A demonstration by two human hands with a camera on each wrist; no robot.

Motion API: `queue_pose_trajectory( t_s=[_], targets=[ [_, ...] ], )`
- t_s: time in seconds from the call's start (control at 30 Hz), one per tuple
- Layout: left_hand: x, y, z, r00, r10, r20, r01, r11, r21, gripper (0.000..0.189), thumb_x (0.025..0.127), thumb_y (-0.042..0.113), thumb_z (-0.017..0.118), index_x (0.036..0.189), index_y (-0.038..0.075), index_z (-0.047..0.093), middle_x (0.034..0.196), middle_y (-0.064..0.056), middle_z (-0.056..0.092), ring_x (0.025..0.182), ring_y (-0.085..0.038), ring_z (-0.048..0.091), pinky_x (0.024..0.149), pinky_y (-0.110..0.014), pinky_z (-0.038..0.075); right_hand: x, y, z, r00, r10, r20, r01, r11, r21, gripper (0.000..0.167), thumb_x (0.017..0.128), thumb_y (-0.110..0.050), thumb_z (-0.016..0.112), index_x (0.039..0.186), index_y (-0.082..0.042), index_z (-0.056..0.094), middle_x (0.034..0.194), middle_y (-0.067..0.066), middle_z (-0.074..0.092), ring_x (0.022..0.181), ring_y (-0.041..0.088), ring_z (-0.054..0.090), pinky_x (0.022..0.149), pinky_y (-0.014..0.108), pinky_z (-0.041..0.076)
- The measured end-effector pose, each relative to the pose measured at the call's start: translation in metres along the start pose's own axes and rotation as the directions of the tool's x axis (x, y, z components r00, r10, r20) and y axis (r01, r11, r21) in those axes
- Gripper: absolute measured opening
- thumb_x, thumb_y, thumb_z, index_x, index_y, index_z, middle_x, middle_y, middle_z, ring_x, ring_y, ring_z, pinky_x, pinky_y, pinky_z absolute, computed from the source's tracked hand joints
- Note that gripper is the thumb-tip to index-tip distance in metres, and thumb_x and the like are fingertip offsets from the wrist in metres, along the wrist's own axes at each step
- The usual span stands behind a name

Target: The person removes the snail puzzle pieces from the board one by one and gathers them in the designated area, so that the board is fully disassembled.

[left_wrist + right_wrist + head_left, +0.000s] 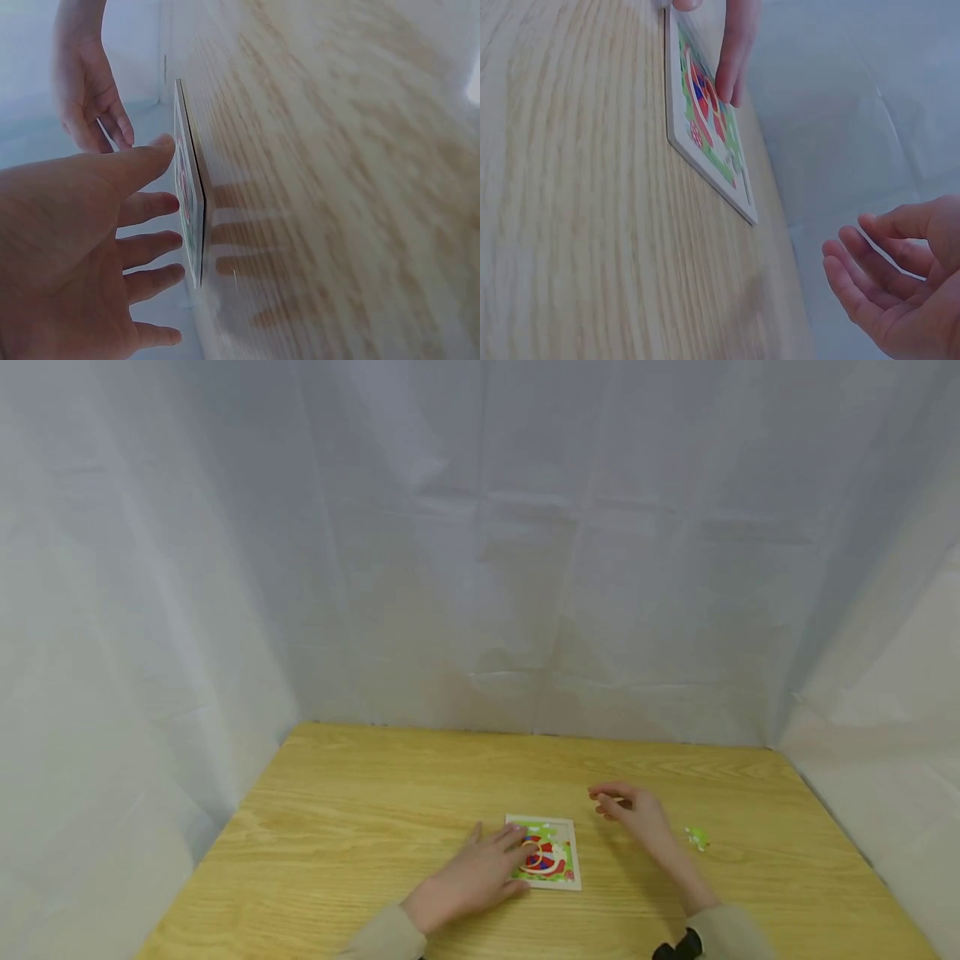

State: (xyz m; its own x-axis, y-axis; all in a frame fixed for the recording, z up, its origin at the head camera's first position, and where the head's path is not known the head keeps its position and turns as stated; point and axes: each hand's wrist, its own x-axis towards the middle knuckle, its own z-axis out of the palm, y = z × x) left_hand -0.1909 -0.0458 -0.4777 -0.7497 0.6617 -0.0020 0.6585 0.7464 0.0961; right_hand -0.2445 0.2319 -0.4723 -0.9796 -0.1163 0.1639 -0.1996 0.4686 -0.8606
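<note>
Nearest to the wearer are two beige sleeves, and at the cuff of the right one sits a small black object, perhaps a wrist strap.

Next comes the left hand, palm down, with the fingers straight and spread. It reaches over the left part of a square, flat puzzle board with a pale frame and a printed picture in green, red and blue. This hand grips nothing; whether the fingertips press on the board or only hover just over it, I cannot tell surely.

The board lies flat on the yellow wood-grain table, between the two hands. To the right of the right forearm, well apart from the board, lies a small loose green-and-white puzzle piece.

A little farther is the right hand, raised above the table beyond the board's right side. Its fingers are loosely bent, with the thumb near them, and I see nothing between them.

I judge that the step in hand is the filling of the board, almost complete, with one visible piece remaining outside. Placing it would call for the right hand to turn back, pinch the piece and carry it over. The left fingers, which cover part of the picture, may stand in the way.

Farthest, behind the table, hangs a creased whitish-grey sheet.
</note>
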Motion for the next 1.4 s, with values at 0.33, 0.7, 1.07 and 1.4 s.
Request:
queue_pose_trajectory(
  t_s=[0.33, 0.7, 1.07, 1.4],
  targets=[
    [-0.004, -0.003, -0.001, 1.000, -0.010, 0.014, 0.010, 1.000, 0.005, 0.061, 0.099, 0.050, 0.058, 0.151, 0.020, 0.049, 0.160, -0.005, 0.040, 0.145, -0.028, 0.041, 0.113, -0.065, 0.033, 0.001, -0.004, 0.026, 0.995, -0.033, 0.092, 0.029, 0.999, 0.041, 0.025, 0.102, -0.007, 0.059, 0.118, 0.010, 0.068, 0.118, 0.028, 0.069, 0.097, 0.035, 0.073, 0.082, 0.037, 0.061],
    [-0.002, 0.001, -0.003, 1.000, -0.025, 0.015, 0.024, 0.999, 0.032, 0.061, 0.097, 0.051, 0.059, 0.149, 0.020, 0.051, 0.158, -0.006, 0.043, 0.144, -0.025, 0.044, 0.113, -0.062, 0.036, -0.002, -0.006, 0.043, 0.991, 0.041, 0.128, -0.035, 0.998, -0.044, 0.022, 0.100, -0.007, 0.061, 0.114, 0.007, 0.072, 0.109, 0.022, 0.074, 0.091, 0.026, 0.073, 0.076, 0.030, 0.061],
    [-0.002, 0.002, -0.004, 0.999, -0.020, 0.030, 0.019, 0.999, 0.034, 0.060, 0.098, 0.051, 0.059, 0.149, 0.021, 0.052, 0.158, -0.006, 0.044, 0.143, -0.024, 0.045, 0.111, -0.063, 0.038, -0.005, -0.012, 0.048, 0.988, 0.055, 0.142, -0.036, 0.990, -0.135, 0.022, 0.096, -0.012, 0.066, 0.110, 0.003, 0.074, 0.102, 0.018, 0.075, 0.088, 0.025, 0.073, 0.077, 0.035, 0.061],
    [-0.002, 0.004, -0.004, 0.999, -0.027, 0.027, 0.026, 0.999, 0.048, 0.059, 0.097, 0.051, 0.059, 0.148, 0.022, 0.053, 0.157, -0.005, 0.045, 0.143, -0.024, 0.045, 0.111, -0.063, 0.038, -0.006, -0.016, 0.052, 0.990, 0.081, 0.116, -0.057, 0.979, -0.198, 0.020, 0.097, -0.014, 0.067, 0.108, 0.000, 0.076, 0.099, 0.012, 0.076, 0.086, 0.021, 0.072, 0.075, 0.035, 0.060]
  ],
)
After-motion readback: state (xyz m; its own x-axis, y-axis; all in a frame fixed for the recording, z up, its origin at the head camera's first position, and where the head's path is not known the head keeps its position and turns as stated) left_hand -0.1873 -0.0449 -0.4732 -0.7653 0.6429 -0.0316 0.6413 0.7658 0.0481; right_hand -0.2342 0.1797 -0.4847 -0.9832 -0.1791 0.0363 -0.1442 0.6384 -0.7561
